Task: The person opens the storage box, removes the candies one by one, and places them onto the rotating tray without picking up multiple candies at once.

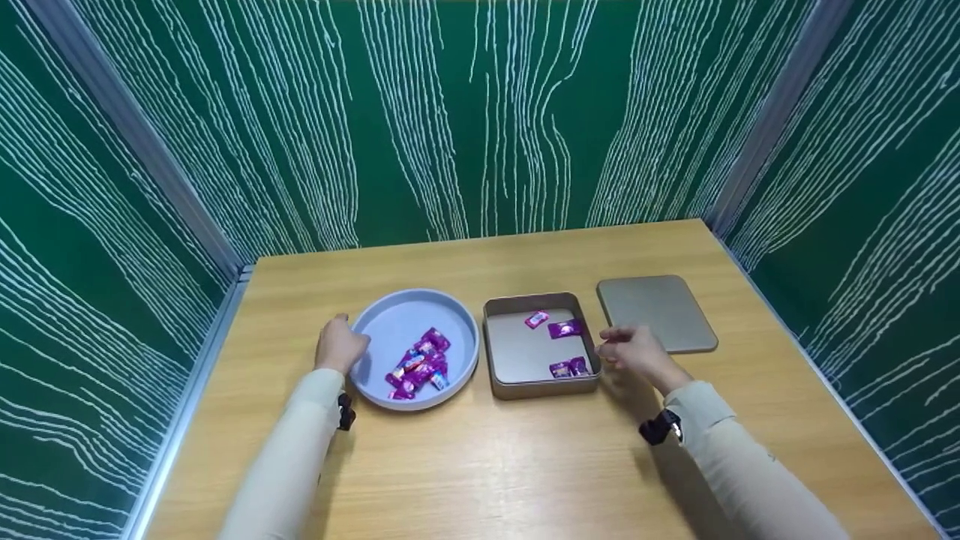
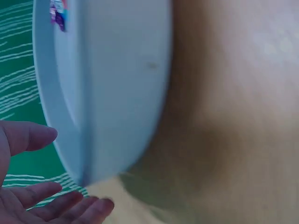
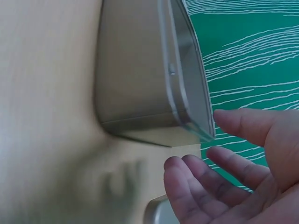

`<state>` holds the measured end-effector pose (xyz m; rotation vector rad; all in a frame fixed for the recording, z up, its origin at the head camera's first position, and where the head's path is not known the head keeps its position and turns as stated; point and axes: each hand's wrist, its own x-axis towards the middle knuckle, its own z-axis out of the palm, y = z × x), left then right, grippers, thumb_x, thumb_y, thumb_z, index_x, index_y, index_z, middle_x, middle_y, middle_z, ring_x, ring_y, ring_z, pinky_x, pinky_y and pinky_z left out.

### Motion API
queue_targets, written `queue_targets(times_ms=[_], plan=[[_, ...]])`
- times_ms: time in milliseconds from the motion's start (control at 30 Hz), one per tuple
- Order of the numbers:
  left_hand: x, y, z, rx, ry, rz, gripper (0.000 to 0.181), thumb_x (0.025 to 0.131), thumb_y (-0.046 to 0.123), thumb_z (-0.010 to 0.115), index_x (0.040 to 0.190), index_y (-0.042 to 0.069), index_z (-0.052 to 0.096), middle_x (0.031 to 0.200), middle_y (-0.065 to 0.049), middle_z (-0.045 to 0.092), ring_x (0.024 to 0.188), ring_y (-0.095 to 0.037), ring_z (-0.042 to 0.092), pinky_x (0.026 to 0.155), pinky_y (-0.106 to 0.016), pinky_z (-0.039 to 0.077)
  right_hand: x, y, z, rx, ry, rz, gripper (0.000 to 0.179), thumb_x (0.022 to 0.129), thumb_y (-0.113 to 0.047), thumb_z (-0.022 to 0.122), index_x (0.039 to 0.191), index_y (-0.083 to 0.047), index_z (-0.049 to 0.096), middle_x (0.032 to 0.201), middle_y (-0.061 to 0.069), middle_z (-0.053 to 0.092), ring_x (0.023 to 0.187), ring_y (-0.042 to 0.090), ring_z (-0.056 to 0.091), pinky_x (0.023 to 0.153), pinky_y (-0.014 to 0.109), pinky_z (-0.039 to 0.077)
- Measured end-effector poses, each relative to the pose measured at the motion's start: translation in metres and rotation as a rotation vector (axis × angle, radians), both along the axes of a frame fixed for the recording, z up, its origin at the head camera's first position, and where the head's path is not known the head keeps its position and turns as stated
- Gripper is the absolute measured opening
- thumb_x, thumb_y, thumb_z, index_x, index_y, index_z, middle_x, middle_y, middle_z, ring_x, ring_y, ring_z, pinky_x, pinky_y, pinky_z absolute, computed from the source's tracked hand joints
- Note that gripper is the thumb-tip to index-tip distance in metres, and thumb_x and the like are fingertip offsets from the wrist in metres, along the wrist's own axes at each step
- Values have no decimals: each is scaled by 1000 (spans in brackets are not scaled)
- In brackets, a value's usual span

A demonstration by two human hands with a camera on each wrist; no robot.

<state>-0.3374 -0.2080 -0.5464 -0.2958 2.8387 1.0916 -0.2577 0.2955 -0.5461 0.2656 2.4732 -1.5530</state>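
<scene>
My left hand (image 1: 341, 345) is at the left side of a round pale-blue tray (image 1: 466, 365). In the left wrist view the thumb is near the tray's rim, the other fingers lie outside its wall, and nothing is gripped. Several purple-wrapped candies (image 1: 421, 367) lie piled in the tray's lower right. My right hand (image 1: 634, 351) hovers at the right edge of a square metal tin (image 1: 517, 390), its fingers spread and holding nothing in the right wrist view. Inside the tin are a small pink candy (image 1: 536, 319), a purple candy (image 1: 565, 329) and more purple candies (image 1: 568, 367) near the front right corner.
The tin's flat metal lid (image 1: 664, 307) lies on the wooden table (image 1: 480, 465), right of the tin and just beyond my right hand. Green walls with white wavy lines (image 1: 510, 112) enclose the table's back and sides. Each wrist wears a black strap device (image 1: 660, 427).
</scene>
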Motion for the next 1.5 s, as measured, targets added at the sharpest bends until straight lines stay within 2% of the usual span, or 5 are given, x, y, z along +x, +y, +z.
queue_targets(times_ms=[400,500,700,1100,1500], plan=[[-8,49,36,76,153,10,60,95,7,63,154,-3,56,156,-27,58,133,-42,60,119,-55,51,9,1,-26,-221,-7,40,68,99,-4,70,159,10,42,158,38,48,105,16,71,91,33,67],[-7,69,43,115,190,-12,59,94,6,65,152,1,59,155,-25,59,124,-41,63,112,-54,56,11,1,-30,-255,-13,26,71,97,-2,70,161,7,41,159,37,47,102,14,70,91,30,66],[-4,105,48,162,251,-109,55,91,4,69,145,-3,63,147,-26,65,136,-42,62,118,-51,53,11,-1,-38,-350,-13,-23,72,96,4,66,163,4,40,162,35,46,104,14,70,89,23,64],[10,167,42,157,153,-396,43,96,6,74,136,-9,68,130,-25,75,122,-38,72,111,-46,60,8,1,-43,-406,-53,-104,72,94,7,66,162,-1,44,159,33,50,92,13,71,81,22,64],[14,222,35,53,56,-616,28,92,11,82,116,-4,81,115,-17,82,106,-28,75,99,-40,64,6,6,-45,-488,-64,-24,71,100,5,65,165,2,37,154,33,54,107,16,74,95,24,64]])
